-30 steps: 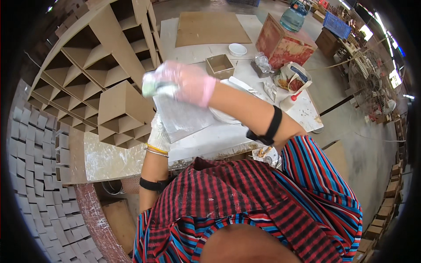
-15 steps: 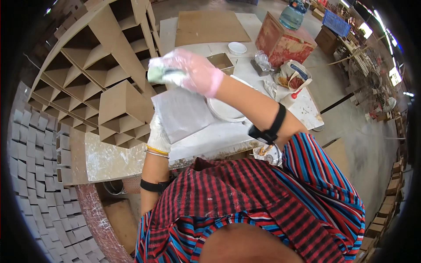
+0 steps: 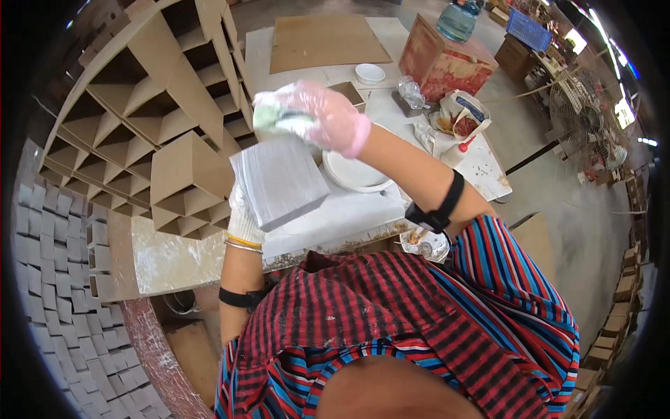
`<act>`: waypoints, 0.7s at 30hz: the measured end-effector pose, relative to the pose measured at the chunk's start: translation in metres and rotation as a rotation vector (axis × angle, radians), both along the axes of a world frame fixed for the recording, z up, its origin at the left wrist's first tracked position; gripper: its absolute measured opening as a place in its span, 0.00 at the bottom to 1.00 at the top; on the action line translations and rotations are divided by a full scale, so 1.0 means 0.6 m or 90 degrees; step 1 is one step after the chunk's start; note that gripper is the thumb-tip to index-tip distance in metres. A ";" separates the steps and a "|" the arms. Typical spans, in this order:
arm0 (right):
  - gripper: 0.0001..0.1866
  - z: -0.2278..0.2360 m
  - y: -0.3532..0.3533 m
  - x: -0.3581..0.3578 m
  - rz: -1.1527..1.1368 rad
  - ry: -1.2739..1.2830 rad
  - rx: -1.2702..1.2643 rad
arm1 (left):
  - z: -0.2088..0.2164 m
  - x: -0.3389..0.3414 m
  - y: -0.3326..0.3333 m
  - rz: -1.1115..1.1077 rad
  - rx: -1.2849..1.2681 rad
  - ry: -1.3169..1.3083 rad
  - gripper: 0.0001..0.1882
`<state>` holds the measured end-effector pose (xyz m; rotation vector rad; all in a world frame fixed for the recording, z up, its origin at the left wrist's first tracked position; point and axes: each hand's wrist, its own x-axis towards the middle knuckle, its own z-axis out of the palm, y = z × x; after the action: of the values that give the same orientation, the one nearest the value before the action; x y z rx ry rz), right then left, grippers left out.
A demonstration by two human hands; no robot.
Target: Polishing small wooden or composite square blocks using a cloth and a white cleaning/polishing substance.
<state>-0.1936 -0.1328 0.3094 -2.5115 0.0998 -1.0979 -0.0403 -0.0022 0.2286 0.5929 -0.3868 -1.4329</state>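
Observation:
My left hand (image 3: 241, 211), in a white knit glove with a yellow cuff, holds up a grey box (image 3: 283, 180) at its left side; its fingers are hidden behind the box. Pale streaks run across the box's upper face. Just above the box's far edge is my right hand (image 3: 317, 115), in a thin pinkish see-through glove. It is closed around a pale green and white sponge-like pad (image 3: 272, 120). Behind the box, partly covered by my right forearm, a round white tub (image 3: 356, 174) stands on the table (image 3: 335, 234).
Stacked brown cardboard boxes (image 3: 188, 171) rise at the left, and many grey boxes (image 3: 63, 293) fill the far left. A white bowl (image 3: 370, 73), a cardboard sheet (image 3: 328, 42), a red-stained crate (image 3: 447, 59) with a water jug (image 3: 457, 22), and a cloth bag (image 3: 460, 115) lie beyond.
The grey box has tilted, so its near side now shows below the streaked face. My right hand with the pad has shifted slightly to the right, staying above the box.

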 end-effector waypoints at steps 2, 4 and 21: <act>0.22 -0.020 0.043 -0.015 0.096 -0.091 -0.018 | -0.017 0.003 -0.024 -0.081 -0.076 -0.020 0.26; 0.21 0.004 0.102 -0.021 0.090 0.143 -0.122 | -0.023 0.016 -0.022 -0.091 -0.072 -0.055 0.26; 0.21 -0.020 0.104 -0.030 0.103 0.203 -0.146 | -0.064 0.053 -0.003 -0.050 -0.007 -0.164 0.28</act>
<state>-0.2119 -0.0702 0.2976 -2.8233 -0.1484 -0.6726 -0.0086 -0.0042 0.1900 0.7636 -0.6260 -1.4324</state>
